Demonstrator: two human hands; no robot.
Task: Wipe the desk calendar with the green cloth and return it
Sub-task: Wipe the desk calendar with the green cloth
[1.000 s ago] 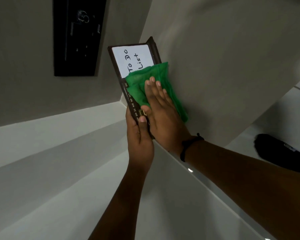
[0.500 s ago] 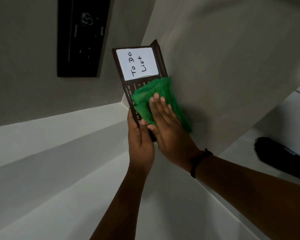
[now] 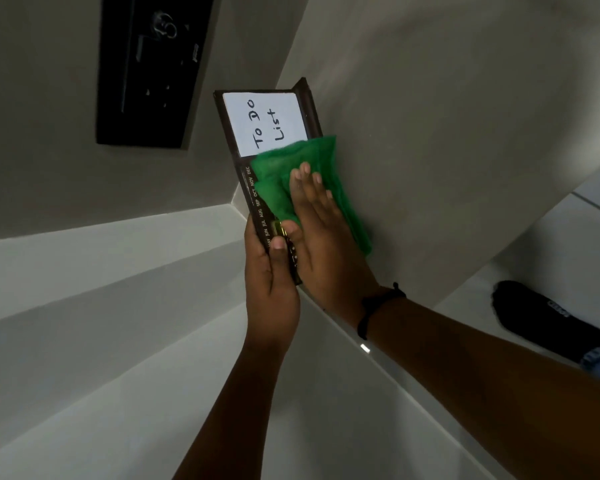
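A dark brown desk calendar (image 3: pixel 246 188) with a white "To Do List" panel and a strip of month names is held up in front of the wall. My left hand (image 3: pixel 271 282) grips its lower end, thumb on the front face. My right hand (image 3: pixel 321 233) lies flat on the green cloth (image 3: pixel 278 188) and presses it against the calendar's middle, just below the white panel. The cloth hides the calendar's central part and hangs off its right edge.
A black switch panel (image 3: pixel 149 71) is mounted on the grey wall at the upper left. A white ledge (image 3: pixel 101 271) runs along below the wall. A foot in a black sock (image 3: pixel 548 317) stands on the floor at the right.
My right hand slid the cloth down the calendar half a second ago, then back up toward the white panel. My left hand kept its grip.
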